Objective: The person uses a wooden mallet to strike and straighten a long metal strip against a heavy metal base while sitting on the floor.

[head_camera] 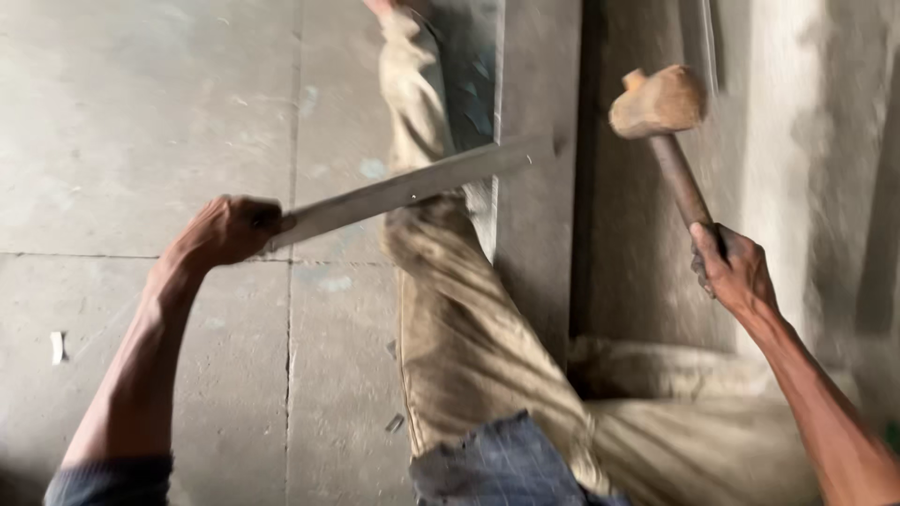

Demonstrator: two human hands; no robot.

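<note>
L hand [225,230] grips the handle end of a long flat blade [412,186]; its axis runs up-right over the trouser leg [459,319]. R hand [731,272] clenched on mallet [661,103], head raised right of blade tip, apart.

Tan wooden mallet [659,101] with reddish-brown handle; grey steel blade [412,187]; khaki trousers [469,328]; blue checked shirt [506,468]; grey concrete floor [141,112].

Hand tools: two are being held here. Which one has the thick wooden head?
The mallet in the right hand, raised by its round handle. The left hand holds a long flat metal blade instead.
</note>
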